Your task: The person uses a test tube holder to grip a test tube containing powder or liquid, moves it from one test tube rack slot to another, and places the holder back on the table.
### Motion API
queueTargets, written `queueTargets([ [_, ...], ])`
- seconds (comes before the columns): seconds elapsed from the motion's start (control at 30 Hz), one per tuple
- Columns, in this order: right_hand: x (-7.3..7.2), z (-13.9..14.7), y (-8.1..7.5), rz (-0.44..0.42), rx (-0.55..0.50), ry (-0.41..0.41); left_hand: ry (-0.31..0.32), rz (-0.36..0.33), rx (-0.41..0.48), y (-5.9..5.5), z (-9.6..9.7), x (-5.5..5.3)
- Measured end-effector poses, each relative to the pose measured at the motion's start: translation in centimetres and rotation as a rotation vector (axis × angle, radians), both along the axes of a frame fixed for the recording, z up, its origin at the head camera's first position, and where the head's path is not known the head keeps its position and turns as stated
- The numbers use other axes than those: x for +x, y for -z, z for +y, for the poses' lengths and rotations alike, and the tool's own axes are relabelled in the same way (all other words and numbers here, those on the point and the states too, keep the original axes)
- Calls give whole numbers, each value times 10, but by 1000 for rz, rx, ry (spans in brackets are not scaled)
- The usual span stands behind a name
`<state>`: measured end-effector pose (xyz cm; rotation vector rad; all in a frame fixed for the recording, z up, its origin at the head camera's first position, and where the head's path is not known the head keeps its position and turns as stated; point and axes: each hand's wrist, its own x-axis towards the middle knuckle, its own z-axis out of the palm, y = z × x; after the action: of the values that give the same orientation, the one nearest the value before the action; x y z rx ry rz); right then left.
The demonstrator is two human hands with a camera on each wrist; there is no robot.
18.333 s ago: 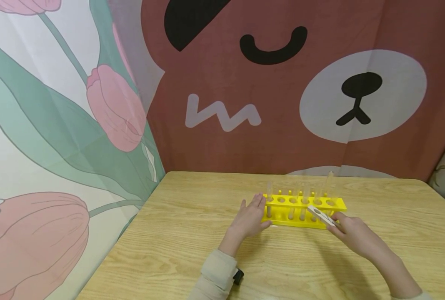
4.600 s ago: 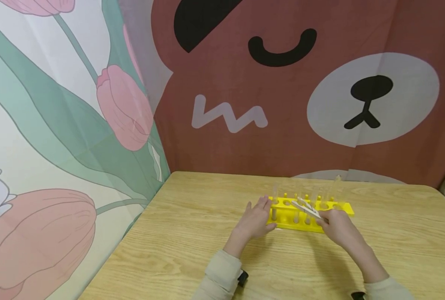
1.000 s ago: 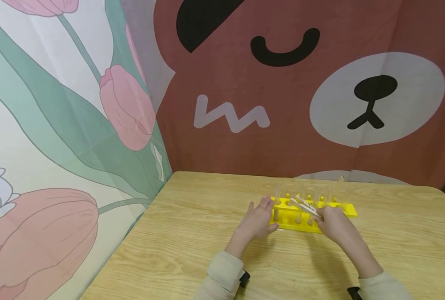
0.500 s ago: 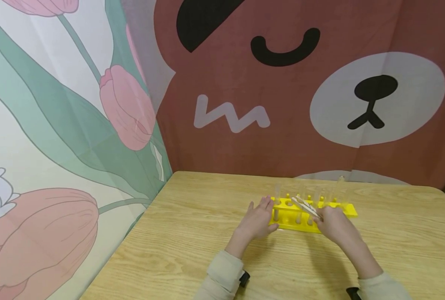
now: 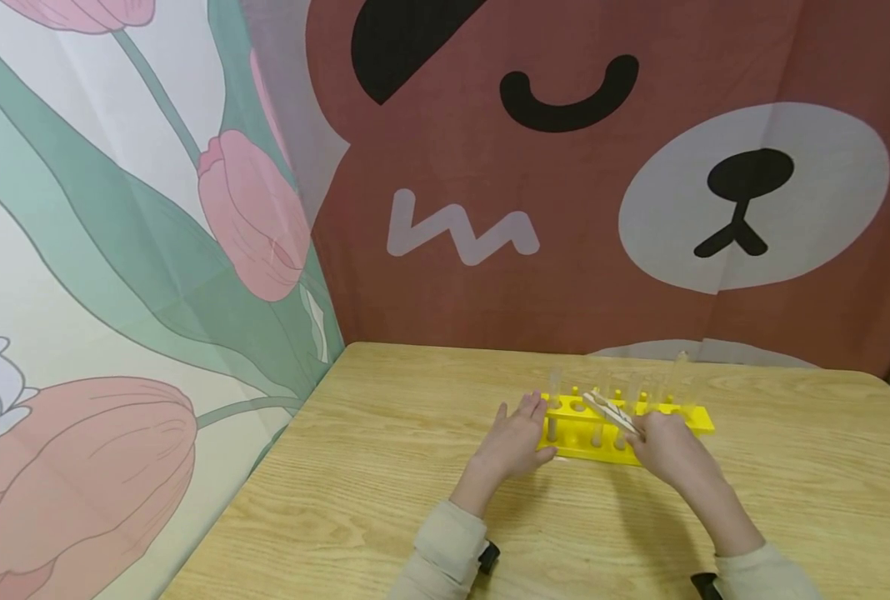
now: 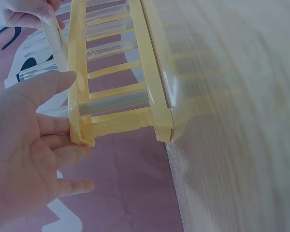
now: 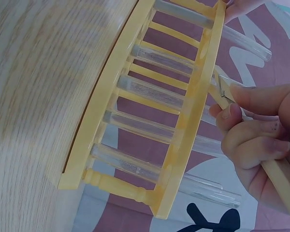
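Note:
A yellow test tube rack stands on the table with several clear test tubes in it, among them one at the left end. My left hand touches the rack's left end, its fingers mostly straight against the top plate in the left wrist view. With curled fingers and thumb, my right hand grips a wooden test tube holder that has a metal spring. The holder's tip reaches over the top plate, near a tube left of the middle. Whether it clasps that tube I cannot tell.
The wooden tabletop extends around the rack. Behind it hangs a cloth with a bear print, and a tulip print cloth hangs at the left. One taller tube rises at the rack's right side.
Since the earliest frame my right hand has shifted left along the rack with the test tube holder, from right of the middle. Over the last second both hands stay almost still.

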<state>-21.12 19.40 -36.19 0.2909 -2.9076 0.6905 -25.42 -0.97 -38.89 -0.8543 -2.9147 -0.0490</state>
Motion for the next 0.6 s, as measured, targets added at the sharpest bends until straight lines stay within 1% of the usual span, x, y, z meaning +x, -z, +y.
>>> queueTargets([
  [0.6,1,-1,-1,-21,0,10,-1,-5,-2,-2,0,1],
])
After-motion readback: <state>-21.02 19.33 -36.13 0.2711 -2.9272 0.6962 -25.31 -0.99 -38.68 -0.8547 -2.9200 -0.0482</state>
